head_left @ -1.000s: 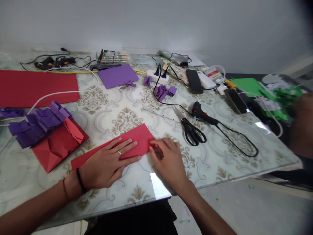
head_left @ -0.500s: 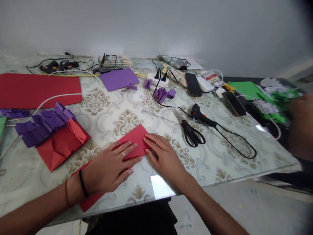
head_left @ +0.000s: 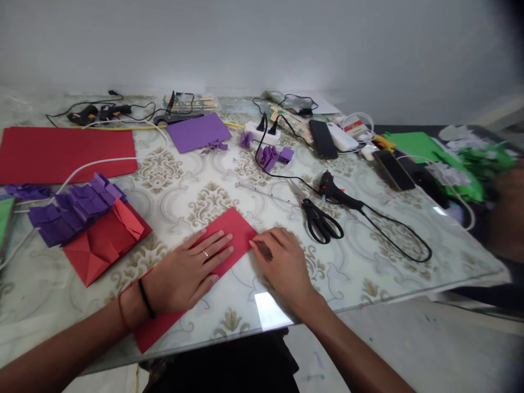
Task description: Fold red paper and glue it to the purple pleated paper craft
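Note:
A long strip of red paper (head_left: 239,226) lies slantwise on the table in front of me. Across its middle rests my left hand (head_left: 188,273), palm down with fingers stretched out, covering part of the strip. The thumb and forefinger of my right hand (head_left: 282,262) are pinched together at the strip's far right corner. To the left sits a folded red paper piece (head_left: 108,245) with a row of folded purple paper (head_left: 77,210) along its upper side. Black-handled scissors (head_left: 321,221) lie to the right of my right hand.
A corded glue gun (head_left: 339,194) lies beyond the scissors, near a clear ruler (head_left: 266,192). Red sheets (head_left: 69,155), purple sheets (head_left: 198,132) and a white power strip (head_left: 262,134) are farther back. Phones (head_left: 393,169) and green paper (head_left: 417,147) are right, near another person's blurred arm (head_left: 510,213).
My right hand has drawn its fingers in from lying spread on the paper to a pinch at its corner. My left hand stays flat on the strip.

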{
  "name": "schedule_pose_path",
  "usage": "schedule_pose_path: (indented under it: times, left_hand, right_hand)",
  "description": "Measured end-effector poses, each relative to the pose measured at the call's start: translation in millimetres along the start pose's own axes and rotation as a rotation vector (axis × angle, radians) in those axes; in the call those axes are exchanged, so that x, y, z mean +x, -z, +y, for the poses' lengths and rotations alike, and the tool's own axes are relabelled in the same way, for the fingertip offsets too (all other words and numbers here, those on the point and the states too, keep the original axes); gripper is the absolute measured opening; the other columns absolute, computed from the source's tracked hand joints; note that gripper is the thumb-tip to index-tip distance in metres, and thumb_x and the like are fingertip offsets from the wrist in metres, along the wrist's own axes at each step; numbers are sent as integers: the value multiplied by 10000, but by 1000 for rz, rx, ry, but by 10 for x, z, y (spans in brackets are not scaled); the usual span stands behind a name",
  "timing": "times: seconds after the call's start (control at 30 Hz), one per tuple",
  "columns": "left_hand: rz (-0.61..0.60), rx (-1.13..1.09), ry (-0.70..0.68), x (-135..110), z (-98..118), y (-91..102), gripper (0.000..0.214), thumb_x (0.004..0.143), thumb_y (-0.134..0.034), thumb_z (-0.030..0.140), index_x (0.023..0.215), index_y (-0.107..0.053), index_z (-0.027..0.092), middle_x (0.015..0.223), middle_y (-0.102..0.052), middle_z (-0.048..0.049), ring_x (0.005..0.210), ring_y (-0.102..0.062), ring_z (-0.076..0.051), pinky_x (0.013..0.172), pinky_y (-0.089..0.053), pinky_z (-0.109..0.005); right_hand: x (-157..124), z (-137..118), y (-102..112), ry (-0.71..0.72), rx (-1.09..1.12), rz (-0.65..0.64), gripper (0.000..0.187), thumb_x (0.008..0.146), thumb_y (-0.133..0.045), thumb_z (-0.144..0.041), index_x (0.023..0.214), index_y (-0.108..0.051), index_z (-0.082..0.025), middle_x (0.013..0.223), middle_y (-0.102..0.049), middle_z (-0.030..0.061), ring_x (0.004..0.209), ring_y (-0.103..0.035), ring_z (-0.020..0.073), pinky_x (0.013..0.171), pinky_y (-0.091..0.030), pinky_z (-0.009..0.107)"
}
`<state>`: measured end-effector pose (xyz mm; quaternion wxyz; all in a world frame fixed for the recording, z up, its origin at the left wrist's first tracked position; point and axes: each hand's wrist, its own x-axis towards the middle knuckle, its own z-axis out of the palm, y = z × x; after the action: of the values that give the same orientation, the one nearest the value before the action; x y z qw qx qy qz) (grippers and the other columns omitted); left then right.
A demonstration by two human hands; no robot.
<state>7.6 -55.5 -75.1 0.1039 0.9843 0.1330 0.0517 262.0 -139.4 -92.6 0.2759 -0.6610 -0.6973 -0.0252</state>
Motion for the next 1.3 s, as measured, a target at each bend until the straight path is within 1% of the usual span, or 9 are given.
schedule_pose_path:
  times: [0.1,0.17,0.3,0.47,0.63,0.8,1.07,1.23,1.3]
  left_hand:
    - [8,-26,-13,18,3,35,647,1058,-497,261,1682,-328,281,1755,-324,-69,1627,-296,-295,1330,-223,-527]
    - [16,-33,-15,27,5,51,646,1056,-495,246,1679,-335,298,1756,-324,-63,1623,-305,-296,1327,-228,-525]
    - [8,-32,-12,32,9,62,652,1056,-494,250,1684,-323,295,1757,-320,-72,1619,-316,-299,1322,-236,-528]
    - [-12,-28,-14,18,5,52,649,1064,-489,262,1687,-311,274,1770,-281,-78,1634,-278,-294,1330,-215,-529]
    - [14,-33,0,7,-3,13,675,1066,-485,284,1695,-268,174,1761,-295,-112,1634,-279,-283,1347,-188,-508]
    - [-5,-27,-10,6,-10,-7,650,1071,-472,276,1685,-293,164,1752,-323,-105,1643,-254,-269,1355,-172,-504]
    - [21,-43,-28,0,-16,-7,596,1065,-480,252,1653,-389,297,1750,-336,-64,1634,-282,-298,1335,-207,-555]
    - [18,-38,-15,0,-11,-31,624,1065,-428,239,1674,-313,163,1747,-332,-101,1644,-257,-257,1351,-189,-508]
    - [24,-52,-2,2,-8,-37,663,1046,-433,219,1684,-270,143,1736,-361,-99,1635,-281,-240,1354,-192,-487]
  right_hand:
    - [-37,-42,-11,-10,2,18,180,1024,-614,-202,862,-689,-216,837,-692,62,835,-591,264,795,-459,421]
    - [-66,-108,-21,7,20,9,177,1019,-625,-200,849,-672,-220,830,-692,45,821,-595,244,796,-455,400]
    - [-75,-140,-32,-13,35,3,194,1016,-619,-183,827,-642,-223,807,-679,26,792,-603,222,792,-445,382]
    - [1,44,-10,-101,4,37,235,1008,-620,-185,778,-601,-229,761,-657,24,740,-584,227,747,-417,385]
    - [1,80,-14,-107,-17,53,242,999,-609,-176,766,-588,-238,747,-651,22,742,-577,230,747,-403,384]
    - [-64,-53,-28,-48,-17,46,233,972,-612,-140,763,-583,-237,740,-647,12,745,-584,220,780,-402,388]
    - [-125,-289,-42,14,18,15,227,958,-637,-126,768,-574,-234,742,-649,12,766,-599,220,786,-402,379]
    - [-157,-422,-50,35,55,-8,240,964,-633,-126,762,-568,-236,734,-645,-2,741,-597,199,787,-407,364]
    - [-171,-486,-59,41,74,-13,238,955,-637,-116,760,-569,-235,735,-644,-2,732,-595,193,783,-410,357]
